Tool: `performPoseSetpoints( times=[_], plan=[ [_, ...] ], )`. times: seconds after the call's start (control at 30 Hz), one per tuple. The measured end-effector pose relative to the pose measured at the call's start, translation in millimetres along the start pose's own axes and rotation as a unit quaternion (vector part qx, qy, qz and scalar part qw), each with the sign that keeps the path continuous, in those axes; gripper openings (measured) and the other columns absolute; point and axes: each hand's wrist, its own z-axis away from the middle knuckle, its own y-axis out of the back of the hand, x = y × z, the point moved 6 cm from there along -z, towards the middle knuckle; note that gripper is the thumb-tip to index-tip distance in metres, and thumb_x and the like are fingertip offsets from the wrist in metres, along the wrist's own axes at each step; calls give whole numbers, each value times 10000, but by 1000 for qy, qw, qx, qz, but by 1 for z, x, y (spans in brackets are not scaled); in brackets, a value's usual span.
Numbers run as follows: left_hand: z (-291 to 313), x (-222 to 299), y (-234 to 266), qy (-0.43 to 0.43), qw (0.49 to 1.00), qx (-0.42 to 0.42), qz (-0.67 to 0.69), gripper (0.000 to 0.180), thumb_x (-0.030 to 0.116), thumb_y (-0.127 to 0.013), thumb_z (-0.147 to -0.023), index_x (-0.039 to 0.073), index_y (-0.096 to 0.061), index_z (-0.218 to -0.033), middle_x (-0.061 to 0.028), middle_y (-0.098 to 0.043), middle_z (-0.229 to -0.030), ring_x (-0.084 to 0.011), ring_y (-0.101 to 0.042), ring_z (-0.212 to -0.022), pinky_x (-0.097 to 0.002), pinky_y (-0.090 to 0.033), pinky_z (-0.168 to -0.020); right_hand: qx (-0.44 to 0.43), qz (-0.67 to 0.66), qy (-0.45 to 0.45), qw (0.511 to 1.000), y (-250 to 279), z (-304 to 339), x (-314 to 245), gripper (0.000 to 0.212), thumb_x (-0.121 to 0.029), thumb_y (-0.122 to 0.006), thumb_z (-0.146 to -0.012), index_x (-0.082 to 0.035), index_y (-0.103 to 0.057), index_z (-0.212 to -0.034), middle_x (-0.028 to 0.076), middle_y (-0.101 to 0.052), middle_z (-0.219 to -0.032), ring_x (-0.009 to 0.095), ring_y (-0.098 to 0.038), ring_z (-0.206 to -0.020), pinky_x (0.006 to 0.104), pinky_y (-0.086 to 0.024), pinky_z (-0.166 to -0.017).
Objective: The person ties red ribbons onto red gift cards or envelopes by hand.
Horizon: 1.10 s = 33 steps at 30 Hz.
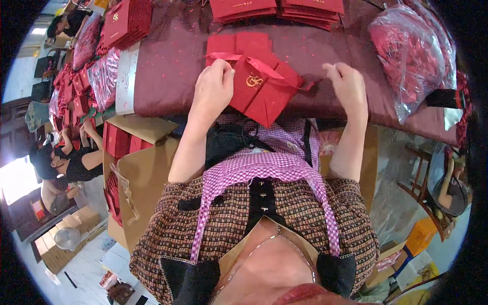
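A red folded paper gift box or pouch [262,91] with a gold emblem lies at a slant by the table's near edge. Across it runs a red satin ribbon [267,70]. My left hand [213,89] is closed at the box's left side, thumb and forefinger pinching the ribbon. To the right of the box, my right hand [348,86] is raised with curled fingers. The ribbon's loose-looking right end comes close to its fingertips; whether they hold anything is too small to see. Beneath the box's far side sits another flat red piece [241,43].
Stacked red boxes [244,10] stand at the table's far side, with another stack [127,23] at far left. A clear bag of red material [409,51] is at right. An open carton [147,168] stands below the table at left. Other people work at far left.
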Motion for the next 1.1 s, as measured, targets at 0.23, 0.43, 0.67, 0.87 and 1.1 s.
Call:
performPoseSetpoints(
  times=[0.23, 0.43, 0.67, 0.87, 1.1],
  plan=[
    [-6, 8, 1, 32, 999, -8, 42, 139, 134, -580, -881, 1, -563, -921, -251, -623, -821, -430, -613, -838, -471, -485, -676, 102, 90, 145, 980, -30, 21, -14, 245, -274, -662, -830, -41, -601, -787, 166, -649, -773, 380, -606, -727, 457, -448, -638],
    [-19, -5, -13, 63, 989, -8, 130, 165, 99, -585, -879, -30, -608, -980, -86, -647, -819, -127, -596, -792, -286, -475, -701, 138, -272, 154, 940, -5, 7, -6, 26, -38, -597, -877, -13, -603, -873, 94, -673, -906, 168, -640, -848, 297, -492, -751],
    [-15, -11, -28, 128, 932, -110, 321, 306, 2, -592, -843, -67, -579, -1140, -58, -626, -956, -113, -580, -859, -233, -469, -770, 18, -666, 228, 710, 8, 2, -49, 98, 43, -518, -893, 9, -539, -982, 120, -623, -929, 233, -627, -892, 346, -490, -849],
    [-9, -2, -22, 139, 938, -109, 299, 321, -19, -596, -824, -70, -582, -1141, -53, -619, -957, -108, -575, -868, -230, -479, -779, -10, -487, 201, 850, -42, 26, -79, 112, 52, -615, -833, -12, -624, -924, 8, -622, -879, 77, -573, -846, 207, -456, -739],
    [-8, -4, -23, 114, 936, -104, 317, 302, -32, -589, -826, -66, -591, -1126, -44, -624, -942, -95, -574, -857, -227, -481, -773, 104, -173, 323, 925, -64, 41, -100, 140, -37, -662, -761, -86, -640, -891, 38, -649, -861, 223, -604, -854, 354, -389, -839]
  ],
)
